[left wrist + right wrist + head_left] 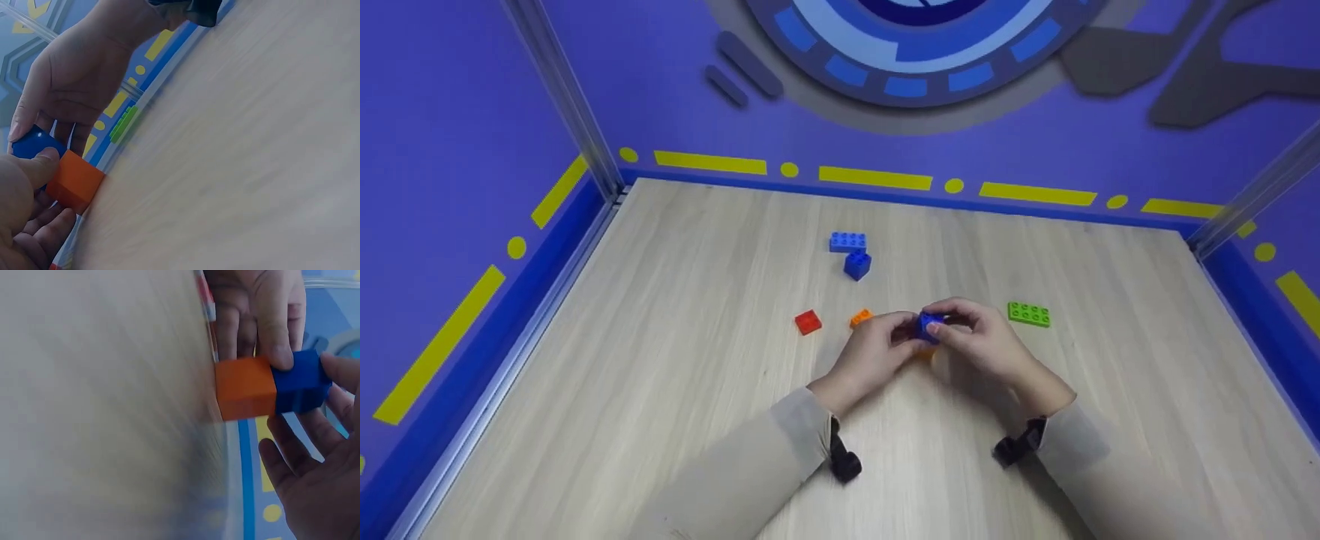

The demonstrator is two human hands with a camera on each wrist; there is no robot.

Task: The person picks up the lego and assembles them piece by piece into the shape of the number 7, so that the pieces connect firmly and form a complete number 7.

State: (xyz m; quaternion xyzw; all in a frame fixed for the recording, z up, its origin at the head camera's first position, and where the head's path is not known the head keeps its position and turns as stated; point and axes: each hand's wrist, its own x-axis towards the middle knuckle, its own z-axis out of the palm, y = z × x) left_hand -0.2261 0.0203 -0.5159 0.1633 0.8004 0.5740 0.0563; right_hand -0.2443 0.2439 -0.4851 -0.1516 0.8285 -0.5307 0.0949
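Observation:
Both hands meet at a dark blue brick near the middle of the table. It is stacked on an orange brick, which stands at the tabletop, mostly hidden by the hands in the head view. My left hand pinches the blue brick from the left, its thumb near the seam between the two bricks. From the other side my right hand holds the blue brick with thumb and fingers at its upper end. In the left wrist view the blue brick and orange brick line up squarely.
A flat red brick and a small orange brick lie left of the hands. Farther back are a lighter blue brick and a dark blue brick. A green brick lies right. Purple walls enclose the table.

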